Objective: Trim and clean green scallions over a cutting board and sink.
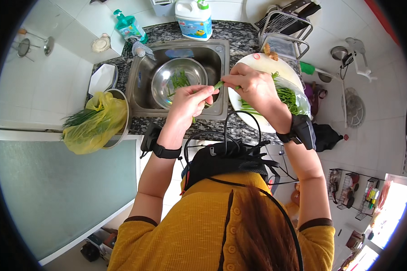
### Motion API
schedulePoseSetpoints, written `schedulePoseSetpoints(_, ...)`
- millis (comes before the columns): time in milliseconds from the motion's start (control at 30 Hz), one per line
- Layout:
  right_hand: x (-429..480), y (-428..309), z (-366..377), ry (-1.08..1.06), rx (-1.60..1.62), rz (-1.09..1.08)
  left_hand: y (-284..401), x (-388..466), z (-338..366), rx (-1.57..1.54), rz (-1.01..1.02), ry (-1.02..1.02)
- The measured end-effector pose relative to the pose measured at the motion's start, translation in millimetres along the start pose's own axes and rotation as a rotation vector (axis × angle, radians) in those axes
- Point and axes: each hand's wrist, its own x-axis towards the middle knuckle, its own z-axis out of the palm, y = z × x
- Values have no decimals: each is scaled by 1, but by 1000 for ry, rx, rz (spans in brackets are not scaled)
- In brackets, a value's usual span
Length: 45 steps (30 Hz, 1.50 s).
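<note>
Between my two hands a green vegetable stalk is stretched, above the right rim of the sink. My left hand pinches one end between thumb and forefinger, and a piece of green stem hangs below the palm. My right hand grips the other end, over the edge of a round white cutting board. Cut green pieces lie in a steel bowl inside the steel sink. On the board, partly behind my right forearm, more green stalks lie in a clear plastic bag.
Left of the sink, a yellow plastic bag of long greens sits in a metal pot. White dishes stand behind it. A detergent jug, a green pump bottle and a knife rack line the back. Ginger lies on the board.
</note>
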Motion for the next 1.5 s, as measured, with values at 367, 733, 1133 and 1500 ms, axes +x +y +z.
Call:
schedulePoseSetpoints(367, 4, -16, 39, -17, 1119, 688, -17, -2, -27, -310, -111, -185)
schedulePoseSetpoints(733, 73, -4, 80, 276, 1401, 676, -63, -37, -124, -260, -102, 220)
schedulePoseSetpoints(1133, 90, -29, 155, -302, 1050, 511, -53, -38, -148, -553, -115, 177)
schedulePoseSetpoints(1500, 41, -49, 142, -40, 1006, 480, -35, 10, -110, -497, -222, 58)
